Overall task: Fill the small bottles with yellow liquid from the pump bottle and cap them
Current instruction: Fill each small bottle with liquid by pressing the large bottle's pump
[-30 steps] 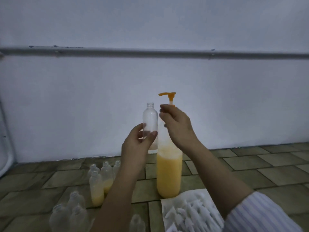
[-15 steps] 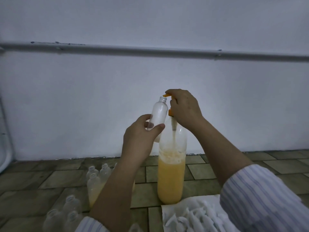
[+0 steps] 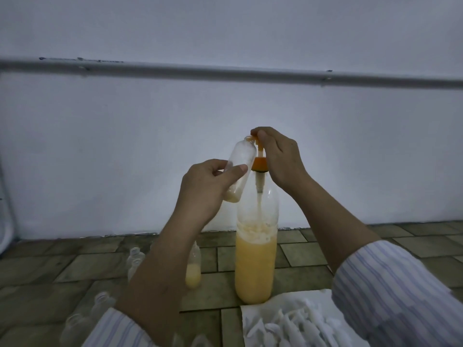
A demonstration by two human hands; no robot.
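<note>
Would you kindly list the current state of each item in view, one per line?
Small bottle: uncapped, tilted, mouth at the pump spout, a little yellow liquid at its bottom.
Pump bottle: upright on the floor, about half full.
Pump head: under the right hand's fingers.
Left hand: grips the small bottle.
Right hand: on the pump head.
Floor bottle: uncapped, partly filled.

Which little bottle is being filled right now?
Find the tall pump bottle of yellow liquid standing on the tiled floor. The small bottle leans against its orange spout, gripped by the left hand; unlike the others, it is off the floor.
</note>
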